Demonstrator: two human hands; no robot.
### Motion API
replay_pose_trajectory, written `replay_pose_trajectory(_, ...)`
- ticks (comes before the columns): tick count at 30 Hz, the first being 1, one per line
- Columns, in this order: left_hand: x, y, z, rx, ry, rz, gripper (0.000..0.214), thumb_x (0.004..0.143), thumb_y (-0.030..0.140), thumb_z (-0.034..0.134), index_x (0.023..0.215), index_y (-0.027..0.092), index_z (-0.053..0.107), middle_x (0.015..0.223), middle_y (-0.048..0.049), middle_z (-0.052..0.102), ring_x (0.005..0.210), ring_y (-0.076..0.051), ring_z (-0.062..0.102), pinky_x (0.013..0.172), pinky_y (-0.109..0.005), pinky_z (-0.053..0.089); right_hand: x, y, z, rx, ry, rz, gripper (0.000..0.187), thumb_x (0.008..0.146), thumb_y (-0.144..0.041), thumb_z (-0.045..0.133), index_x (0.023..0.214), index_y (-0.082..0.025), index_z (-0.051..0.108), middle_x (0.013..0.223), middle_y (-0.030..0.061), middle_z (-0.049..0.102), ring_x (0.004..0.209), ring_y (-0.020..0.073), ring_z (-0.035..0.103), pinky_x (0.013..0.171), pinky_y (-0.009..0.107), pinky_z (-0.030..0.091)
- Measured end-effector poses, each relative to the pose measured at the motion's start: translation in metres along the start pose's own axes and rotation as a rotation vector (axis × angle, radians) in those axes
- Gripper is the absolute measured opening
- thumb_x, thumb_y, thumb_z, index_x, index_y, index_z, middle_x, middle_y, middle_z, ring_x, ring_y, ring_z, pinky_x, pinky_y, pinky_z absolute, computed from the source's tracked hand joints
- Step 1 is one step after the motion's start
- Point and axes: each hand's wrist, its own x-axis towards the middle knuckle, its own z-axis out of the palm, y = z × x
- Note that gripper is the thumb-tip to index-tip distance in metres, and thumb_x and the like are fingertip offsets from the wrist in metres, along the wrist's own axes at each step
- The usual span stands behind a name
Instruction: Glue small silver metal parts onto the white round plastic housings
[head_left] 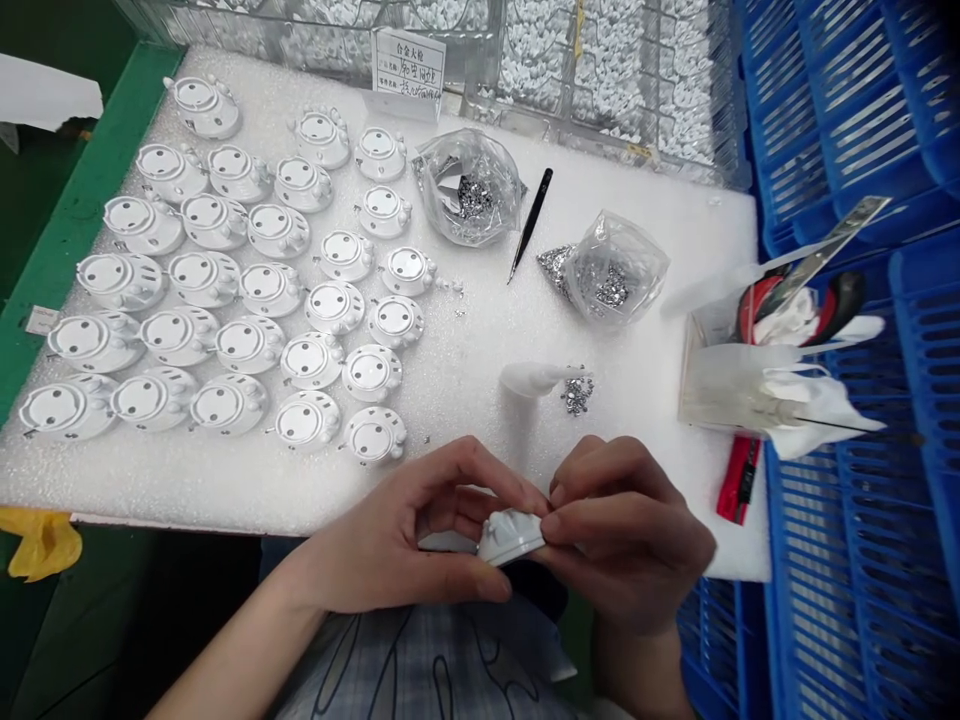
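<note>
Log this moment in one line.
left hand: holding white part | right hand: touching its edge | foam sheet: rows of white pieces, black tool, bagged silver bits

White foam sheet [450, 395]: white parts [274, 290] in rows, bags [472, 185], tweezers [532, 222].

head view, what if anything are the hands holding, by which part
A small white part: the left hand holds it by its edges, the right hand touches its right end; its exact pinch is hidden.
</note>
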Motion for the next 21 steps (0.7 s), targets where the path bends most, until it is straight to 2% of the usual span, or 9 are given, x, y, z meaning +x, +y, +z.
replay_pose_trajectory(5, -0.0007, -0.0007, 0.0005, -0.003, -0.013, 0.019, 0.037, 0.082, 0.012, 0.084, 0.112, 0.026, 0.068, 0.120, -0.0036, 0.073, 0.110, -0.019, 0.072, 0.094, -0.033, 0.057, 0.0003, -0.0009, 0.0010, -0.001, 0.004, -0.008, 0.010, 0.086, -0.016, 0.077, 0.095, -0.020, 0.073, 0.085, 0.0001, 0.061, 0.068, 0.0117, 0.059, 0.054, 0.029, 0.051)
replay_pose_trajectory(9, -0.0002, -0.0007, 0.0004, 0.006, 0.012, 0.004, 0.035, 0.079, 0.018, 0.088, 0.108, 0.023, 0.068, 0.116, -0.0054, 0.074, 0.105, -0.021, 0.073, 0.092, -0.035, 0.059, 0.0001, -0.0021, 0.0007, -0.008, -0.007, 0.007, 0.012, 0.086, -0.017, 0.077, 0.096, -0.022, 0.073, 0.085, -0.0003, 0.062, 0.067, 0.0120, 0.060, 0.054, 0.029, 0.051)
replay_pose_trajectory(14, 0.0000, -0.0012, -0.0003, 0.017, 0.034, -0.010, 0.036, 0.079, 0.026, 0.089, 0.107, 0.023, 0.067, 0.111, -0.0052, 0.073, 0.103, -0.020, 0.072, 0.086, -0.032, 0.058, 0.0004, -0.0011, 0.0014, -0.034, 0.002, 0.000, 0.009, 0.087, -0.020, 0.076, 0.096, -0.023, 0.073, 0.084, -0.0002, 0.061, 0.068, 0.0122, 0.060, 0.054, 0.028, 0.051)
replay_pose_trajectory(21, -0.0016, -0.0033, -0.0036, -0.016, -0.012, -0.023, 0.037, 0.084, 0.029, 0.086, 0.115, 0.025, 0.065, 0.097, -0.0028, 0.070, 0.091, -0.018, 0.069, 0.079, -0.030, 0.055, 0.0021, -0.0007, 0.0040, -0.024, 0.015, -0.014, 0.010, 0.087, -0.018, 0.077, 0.095, -0.020, 0.072, 0.083, -0.0002, 0.062, 0.068, 0.0114, 0.060, 0.054, 0.027, 0.051)
